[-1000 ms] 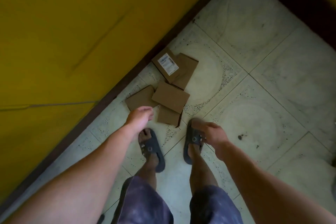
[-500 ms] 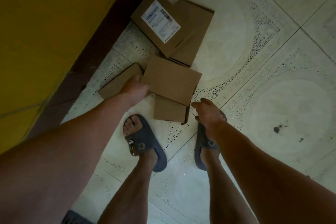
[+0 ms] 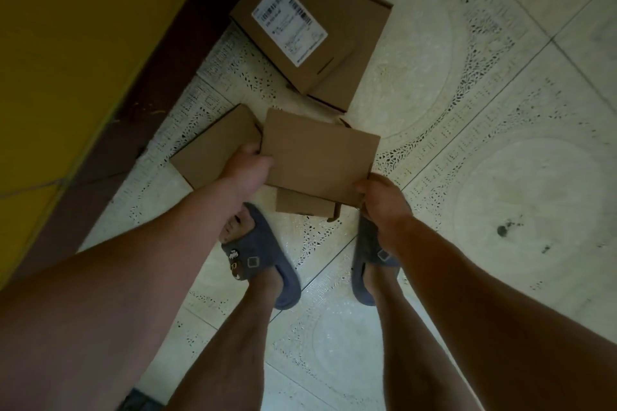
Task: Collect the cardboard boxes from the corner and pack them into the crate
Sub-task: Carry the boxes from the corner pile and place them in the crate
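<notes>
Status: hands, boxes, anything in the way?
Left hand and right hand grip the top box by opposite edges. Labelled box on the floor. Crate not in view. Nothing blocking.

Dim, flat light throughout. A greenish cast is carried by the floor tiles [image 3: 500,177], which are brightest to the right of the labelled box [image 3: 334,53]. Left of that box the yellow wall [image 3: 66,43] is rendered dull and the skirting [image 3: 160,83] nearly black. Only faint, soft-edged shadow is seen under the box's near edge. Its label [image 3: 288,22] is smeared and unreadable. Nearer the lens than the box, the left forearm [image 3: 100,294] and right forearm [image 3: 500,310] are left soft and stretched. Tile joints are bowed toward the frame edges.
</notes>
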Action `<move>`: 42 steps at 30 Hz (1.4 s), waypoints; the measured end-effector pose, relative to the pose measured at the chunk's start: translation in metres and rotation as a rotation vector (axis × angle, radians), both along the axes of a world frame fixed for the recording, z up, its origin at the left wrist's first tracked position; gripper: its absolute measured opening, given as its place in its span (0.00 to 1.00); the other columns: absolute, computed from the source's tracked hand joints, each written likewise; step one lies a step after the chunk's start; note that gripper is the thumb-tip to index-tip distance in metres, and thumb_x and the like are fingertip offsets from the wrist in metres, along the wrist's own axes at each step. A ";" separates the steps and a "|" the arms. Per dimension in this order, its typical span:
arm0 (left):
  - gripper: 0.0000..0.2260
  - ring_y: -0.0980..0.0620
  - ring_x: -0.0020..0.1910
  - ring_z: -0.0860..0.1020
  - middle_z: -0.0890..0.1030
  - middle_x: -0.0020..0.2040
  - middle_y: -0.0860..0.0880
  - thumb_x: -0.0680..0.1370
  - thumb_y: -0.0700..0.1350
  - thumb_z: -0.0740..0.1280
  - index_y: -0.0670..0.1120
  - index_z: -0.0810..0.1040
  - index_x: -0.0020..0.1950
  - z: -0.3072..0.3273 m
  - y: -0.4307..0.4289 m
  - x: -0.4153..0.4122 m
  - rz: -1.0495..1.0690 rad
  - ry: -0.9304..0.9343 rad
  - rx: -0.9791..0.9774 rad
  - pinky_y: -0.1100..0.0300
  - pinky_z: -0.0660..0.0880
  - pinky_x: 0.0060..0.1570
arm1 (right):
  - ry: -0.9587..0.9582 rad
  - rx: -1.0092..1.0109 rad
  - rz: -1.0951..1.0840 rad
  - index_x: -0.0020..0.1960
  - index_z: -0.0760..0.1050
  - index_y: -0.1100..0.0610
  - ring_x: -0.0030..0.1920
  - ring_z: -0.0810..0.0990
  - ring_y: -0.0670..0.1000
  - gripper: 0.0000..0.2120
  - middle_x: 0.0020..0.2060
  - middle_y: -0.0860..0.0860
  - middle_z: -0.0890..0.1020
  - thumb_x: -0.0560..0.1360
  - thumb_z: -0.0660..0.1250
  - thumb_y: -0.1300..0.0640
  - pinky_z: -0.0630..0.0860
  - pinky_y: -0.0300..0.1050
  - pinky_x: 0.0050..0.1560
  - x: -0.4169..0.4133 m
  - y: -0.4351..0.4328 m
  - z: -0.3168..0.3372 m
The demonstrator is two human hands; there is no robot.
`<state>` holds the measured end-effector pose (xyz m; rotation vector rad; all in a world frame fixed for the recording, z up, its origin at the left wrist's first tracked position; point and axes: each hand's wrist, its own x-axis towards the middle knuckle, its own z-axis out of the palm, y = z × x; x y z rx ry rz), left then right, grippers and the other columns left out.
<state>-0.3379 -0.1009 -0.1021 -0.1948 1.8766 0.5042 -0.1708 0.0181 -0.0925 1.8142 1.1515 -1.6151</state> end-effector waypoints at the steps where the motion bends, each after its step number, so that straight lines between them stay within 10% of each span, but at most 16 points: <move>1: 0.14 0.50 0.52 0.78 0.80 0.57 0.49 0.78 0.44 0.62 0.49 0.75 0.63 0.015 -0.003 0.006 0.013 -0.022 0.014 0.60 0.73 0.46 | -0.004 0.011 -0.007 0.47 0.75 0.52 0.46 0.74 0.53 0.08 0.38 0.50 0.76 0.71 0.60 0.57 0.71 0.50 0.51 0.006 0.000 0.016; 5: 0.14 0.52 0.53 0.76 0.78 0.57 0.53 0.79 0.43 0.62 0.51 0.74 0.64 0.090 -0.009 0.023 0.038 -0.043 0.095 0.59 0.70 0.47 | -0.010 0.085 -0.050 0.47 0.79 0.51 0.54 0.78 0.58 0.13 0.47 0.54 0.82 0.64 0.61 0.55 0.74 0.61 0.60 0.024 -0.006 0.095; 10: 0.18 0.54 0.55 0.71 0.74 0.57 0.53 0.80 0.43 0.62 0.51 0.69 0.70 0.191 -0.018 0.038 0.040 -0.012 0.136 0.60 0.64 0.53 | 0.037 0.130 -0.239 0.51 0.75 0.54 0.43 0.76 0.47 0.12 0.42 0.48 0.79 0.75 0.59 0.67 0.73 0.40 0.43 0.040 -0.016 0.196; 16: 0.19 0.54 0.59 0.70 0.72 0.69 0.49 0.80 0.42 0.61 0.51 0.69 0.71 0.279 -0.045 0.059 0.121 0.065 0.195 0.59 0.64 0.55 | 0.105 0.199 -0.143 0.57 0.76 0.52 0.57 0.78 0.52 0.15 0.55 0.51 0.81 0.74 0.63 0.65 0.73 0.48 0.60 0.060 -0.021 0.272; 25: 0.20 0.49 0.68 0.69 0.70 0.72 0.47 0.80 0.40 0.60 0.50 0.69 0.72 0.408 -0.124 0.152 0.514 0.207 0.218 0.54 0.66 0.67 | 0.276 0.211 0.267 0.61 0.75 0.52 0.56 0.75 0.50 0.14 0.50 0.47 0.79 0.77 0.63 0.61 0.71 0.49 0.65 0.083 -0.044 0.393; 30: 0.20 0.49 0.69 0.69 0.69 0.72 0.48 0.80 0.42 0.60 0.51 0.68 0.72 0.471 -0.192 0.199 0.706 0.269 0.217 0.52 0.66 0.68 | 0.366 0.181 0.511 0.45 0.78 0.44 0.54 0.77 0.49 0.13 0.49 0.44 0.82 0.77 0.62 0.62 0.72 0.49 0.61 0.084 -0.090 0.453; 42: 0.17 0.51 0.56 0.79 0.81 0.57 0.53 0.68 0.56 0.65 0.58 0.80 0.55 0.559 -0.465 0.354 1.267 0.433 0.223 0.48 0.74 0.61 | 0.544 0.079 1.017 0.56 0.78 0.45 0.54 0.77 0.52 0.15 0.49 0.44 0.80 0.76 0.62 0.61 0.73 0.56 0.63 0.105 -0.362 0.529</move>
